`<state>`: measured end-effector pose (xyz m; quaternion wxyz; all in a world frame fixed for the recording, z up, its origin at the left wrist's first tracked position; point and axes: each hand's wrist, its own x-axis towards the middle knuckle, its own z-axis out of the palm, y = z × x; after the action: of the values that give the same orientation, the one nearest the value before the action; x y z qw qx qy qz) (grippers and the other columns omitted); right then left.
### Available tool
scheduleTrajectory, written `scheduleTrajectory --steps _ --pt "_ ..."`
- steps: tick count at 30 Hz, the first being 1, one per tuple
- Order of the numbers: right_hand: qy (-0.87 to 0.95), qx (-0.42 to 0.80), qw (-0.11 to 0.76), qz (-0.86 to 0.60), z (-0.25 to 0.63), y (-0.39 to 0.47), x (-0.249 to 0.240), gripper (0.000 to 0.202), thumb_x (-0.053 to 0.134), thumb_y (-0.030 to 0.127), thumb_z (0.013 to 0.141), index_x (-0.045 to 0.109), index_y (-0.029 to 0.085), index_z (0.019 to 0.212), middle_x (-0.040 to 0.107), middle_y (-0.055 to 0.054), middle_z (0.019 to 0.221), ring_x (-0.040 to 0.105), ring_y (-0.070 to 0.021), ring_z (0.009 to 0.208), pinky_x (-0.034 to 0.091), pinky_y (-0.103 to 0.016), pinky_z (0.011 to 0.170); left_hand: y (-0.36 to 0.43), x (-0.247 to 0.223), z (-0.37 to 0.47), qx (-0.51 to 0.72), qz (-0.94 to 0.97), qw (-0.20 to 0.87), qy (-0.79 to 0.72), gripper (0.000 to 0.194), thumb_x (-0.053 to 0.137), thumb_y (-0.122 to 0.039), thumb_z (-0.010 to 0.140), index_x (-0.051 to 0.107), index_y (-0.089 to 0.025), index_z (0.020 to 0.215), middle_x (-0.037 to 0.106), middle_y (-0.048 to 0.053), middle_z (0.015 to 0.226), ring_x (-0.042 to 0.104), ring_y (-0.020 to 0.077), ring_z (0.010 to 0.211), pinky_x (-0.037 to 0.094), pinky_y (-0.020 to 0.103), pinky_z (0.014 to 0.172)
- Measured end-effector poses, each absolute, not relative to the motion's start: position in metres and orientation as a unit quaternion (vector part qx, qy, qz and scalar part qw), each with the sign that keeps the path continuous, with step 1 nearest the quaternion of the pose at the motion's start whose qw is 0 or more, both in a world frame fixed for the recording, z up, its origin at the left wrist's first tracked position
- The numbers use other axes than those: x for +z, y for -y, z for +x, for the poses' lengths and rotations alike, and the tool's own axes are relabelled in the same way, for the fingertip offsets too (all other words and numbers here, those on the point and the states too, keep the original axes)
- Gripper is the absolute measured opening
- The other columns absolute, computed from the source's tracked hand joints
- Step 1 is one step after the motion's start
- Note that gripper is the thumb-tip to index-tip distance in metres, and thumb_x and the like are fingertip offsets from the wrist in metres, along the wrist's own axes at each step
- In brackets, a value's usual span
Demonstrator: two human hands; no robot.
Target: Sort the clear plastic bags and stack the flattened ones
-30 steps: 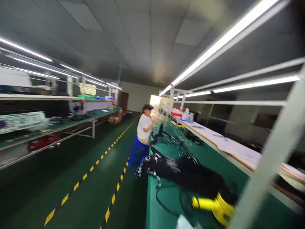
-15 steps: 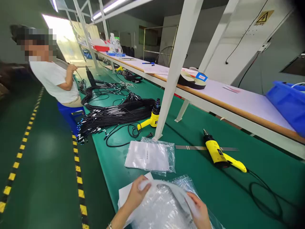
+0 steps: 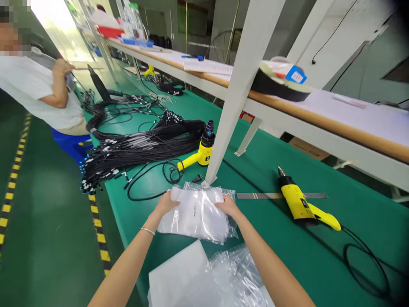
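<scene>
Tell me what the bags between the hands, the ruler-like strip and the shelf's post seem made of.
The bags look like thin, glossy clear plastic: they crinkle at the edges and catch bright glints. The strip is probably metal, flat, grey and dull-shining. The post seems to be painted metal, smooth and off-white; paint hides what lies beneath.

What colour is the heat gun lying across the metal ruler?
Bright yellow, with a black front end; the heat gun shows best in the current head view.
</scene>
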<state>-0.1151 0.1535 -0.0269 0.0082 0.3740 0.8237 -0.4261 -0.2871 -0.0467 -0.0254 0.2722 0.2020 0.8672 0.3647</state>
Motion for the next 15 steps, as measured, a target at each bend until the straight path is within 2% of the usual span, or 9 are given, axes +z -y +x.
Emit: scheduleTrajectory --steps 3,5,6,7,9,11,12,13,15 --pt "-0.851 -0.350 0.026 0.390 -0.109 -0.155 -0.027 0.023 0.056 0.028 0.085 0.056 0.015 0.103 0.057 -0.007 0.107 0.056 -0.0209 0.095 0.047 -0.042 0.082 0.042 -0.030 -0.274 0.296 0.218 0.186 -0.911 0.067 0.064 -0.012 0.072 0.033 -0.007 0.131 0.047 0.020 0.123 0.044 0.0328 0.115 0.034 0.047 0.095" --pt "-0.864 -0.313 0.029 0.393 -0.091 -0.152 -0.022 0.030 0.055 0.028 0.086 0.052 0.016 0.113 0.053 -0.008 0.115 0.052 -0.0236 0.103 0.042 -0.046 0.088 0.043 -0.026 -0.259 0.262 0.236 0.132 -0.927 0.079 0.060 -0.015 0.075 0.014 -0.007 0.139 0.027 0.023 0.138 0.025 0.0373 0.127 0.023 0.050 0.101" --pt "-0.869 -0.301 0.034 0.390 -0.077 -0.148 -0.018 0.031 0.054 0.028 0.086 0.050 0.017 0.115 0.052 -0.008 0.116 0.051 -0.0237 0.104 0.041 -0.046 0.089 0.045 -0.023 -0.248 0.247 0.244 0.113 -0.931 0.078 0.058 -0.017 0.078 0.010 -0.007 0.140 0.019 0.024 0.140 0.018 0.0388 0.128 0.020 0.052 0.101" --pt "-0.874 -0.295 0.043 0.385 -0.061 -0.142 -0.014 0.031 0.054 0.028 0.086 0.051 0.017 0.114 0.053 -0.008 0.113 0.052 -0.0231 0.102 0.041 -0.046 0.088 0.049 -0.020 -0.236 0.233 0.254 0.103 -0.933 0.074 0.054 -0.020 0.080 0.011 -0.006 0.139 0.018 0.024 0.140 0.016 0.0398 0.128 0.019 0.053 0.100" --pt "-0.880 -0.296 0.071 0.366 -0.023 -0.123 -0.006 0.023 0.056 0.026 0.084 0.056 0.016 0.105 0.059 -0.005 0.100 0.055 -0.0202 0.092 0.043 -0.042 0.084 0.062 -0.014 -0.201 0.209 0.290 0.113 -0.927 0.058 0.049 -0.025 0.084 0.027 -0.008 0.135 0.031 0.022 0.131 0.027 0.0387 0.121 0.026 0.052 0.094" --pt "-0.881 -0.305 0.103 0.346 0.015 -0.096 -0.001 0.014 0.058 0.024 0.081 0.060 0.017 0.093 0.061 -0.002 0.086 0.057 -0.0180 0.083 0.044 -0.036 0.080 0.083 -0.012 -0.156 0.186 0.351 0.157 -0.904 0.033 0.049 -0.029 0.085 0.052 -0.017 0.116 0.049 0.014 0.109 0.043 0.0328 0.105 0.035 0.046 0.085" --pt "-0.881 -0.308 0.118 0.341 0.033 -0.081 0.000 0.011 0.060 0.024 0.079 0.061 0.018 0.089 0.062 -0.002 0.083 0.057 -0.0179 0.082 0.043 -0.033 0.078 0.096 -0.012 -0.131 0.176 0.387 0.184 -0.886 0.023 0.051 -0.031 0.084 0.059 -0.021 0.103 0.053 0.009 0.100 0.047 0.0295 0.099 0.036 0.043 0.081" --pt "-0.880 -0.306 0.129 0.340 0.048 -0.066 0.000 0.011 0.062 0.024 0.077 0.061 0.019 0.087 0.062 -0.002 0.083 0.057 -0.0186 0.083 0.043 -0.031 0.077 0.108 -0.013 -0.107 0.164 0.412 0.204 -0.873 0.018 0.054 -0.032 0.082 0.062 -0.022 0.095 0.055 0.007 0.095 0.049 0.0278 0.094 0.037 0.041 0.079" --pt "-0.879 -0.291 0.143 0.351 0.071 -0.037 -0.003 0.018 0.066 0.026 0.071 0.061 0.019 0.087 0.061 -0.005 0.088 0.055 -0.0231 0.088 0.041 -0.033 0.078 0.129 -0.016 -0.066 0.142 0.441 0.235 -0.854 0.023 0.061 -0.032 0.077 0.062 -0.020 0.096 0.056 0.008 0.094 0.050 0.0283 0.092 0.037 0.040 0.077"
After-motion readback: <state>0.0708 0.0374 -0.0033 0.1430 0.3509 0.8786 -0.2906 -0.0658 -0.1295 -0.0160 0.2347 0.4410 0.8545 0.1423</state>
